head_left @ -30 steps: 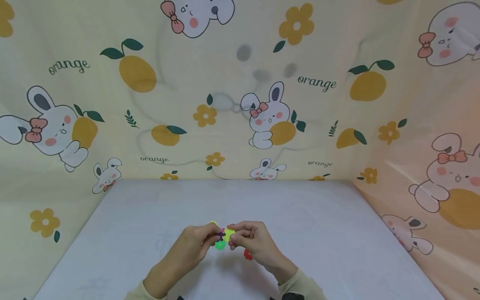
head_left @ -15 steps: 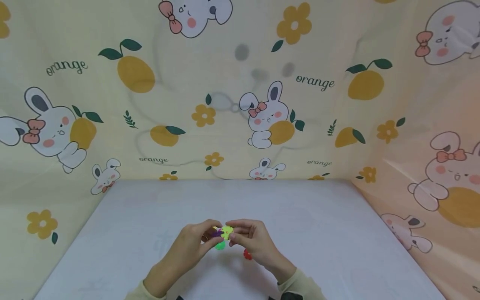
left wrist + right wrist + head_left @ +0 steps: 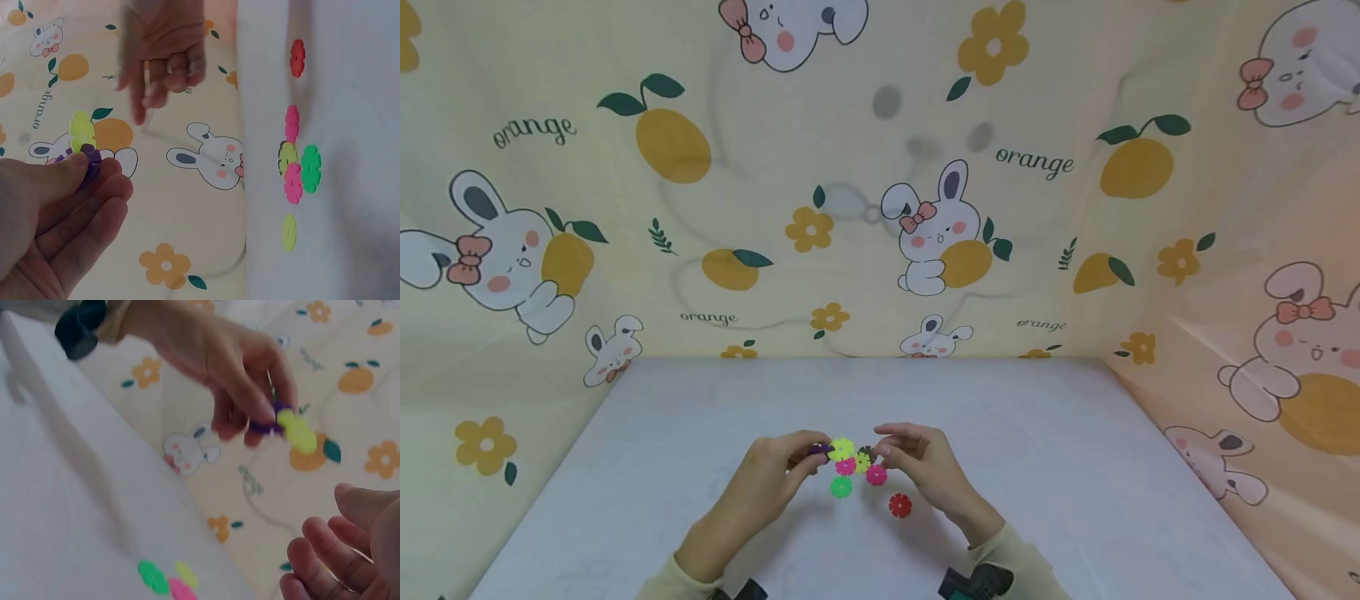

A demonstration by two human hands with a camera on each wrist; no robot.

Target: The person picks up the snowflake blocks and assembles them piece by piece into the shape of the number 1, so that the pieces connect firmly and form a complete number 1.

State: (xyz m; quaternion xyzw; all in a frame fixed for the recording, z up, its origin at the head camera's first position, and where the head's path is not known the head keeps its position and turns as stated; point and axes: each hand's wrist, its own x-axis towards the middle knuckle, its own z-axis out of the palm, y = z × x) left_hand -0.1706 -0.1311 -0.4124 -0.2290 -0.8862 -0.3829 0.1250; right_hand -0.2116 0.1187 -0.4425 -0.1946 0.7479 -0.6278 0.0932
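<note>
My left hand pinches a purple notched plastic disc between thumb and fingers, above the table. A yellow notched disc is joined to the purple one and sticks out past the fingertips. Part of the purple disc is hidden by the thumb. To the right, my right hand hangs apart from the discs with relaxed fingers; its palm holds nothing in the left wrist view. Below and between the hands lie a green disc, a pink disc, another pink disc and a yellow disc.
A red disc lies nearer the right forearm. Behind the loose yellow disc, a dark disc is partly covered. Another yellow disc lies off the cluster. The white table meets a printed cloth at back and sides.
The right hand has let go of the yellow disc and drawn away to the right. My left hand has shifted slightly left and up, carrying the joined purple and yellow discs.
</note>
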